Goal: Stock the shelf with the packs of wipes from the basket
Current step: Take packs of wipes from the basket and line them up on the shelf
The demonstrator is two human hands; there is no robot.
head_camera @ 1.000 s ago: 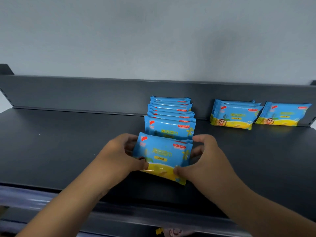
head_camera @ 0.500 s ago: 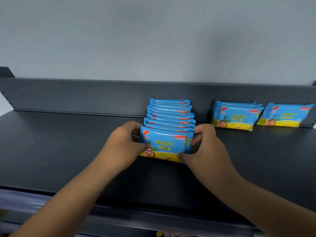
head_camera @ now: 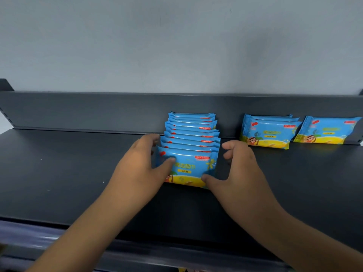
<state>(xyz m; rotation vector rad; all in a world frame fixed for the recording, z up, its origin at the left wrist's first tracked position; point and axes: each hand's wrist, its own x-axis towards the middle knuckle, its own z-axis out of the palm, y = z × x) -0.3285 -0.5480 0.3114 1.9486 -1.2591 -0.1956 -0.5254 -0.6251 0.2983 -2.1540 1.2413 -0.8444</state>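
The bare left forearm [head_camera: 88, 228] comes in from the lower left and the bare right forearm [head_camera: 284, 228] from the lower right, converging. The left hand [head_camera: 140, 169] grips the front pack [head_camera: 188, 165], thumb flat on its face and fingers [head_camera: 152, 139] curled round its left edge. The right hand [head_camera: 240, 173] sets its thumb on the lower right corner, fingers [head_camera: 228, 150] curled just beside the right edge; whether they touch it is unclear.
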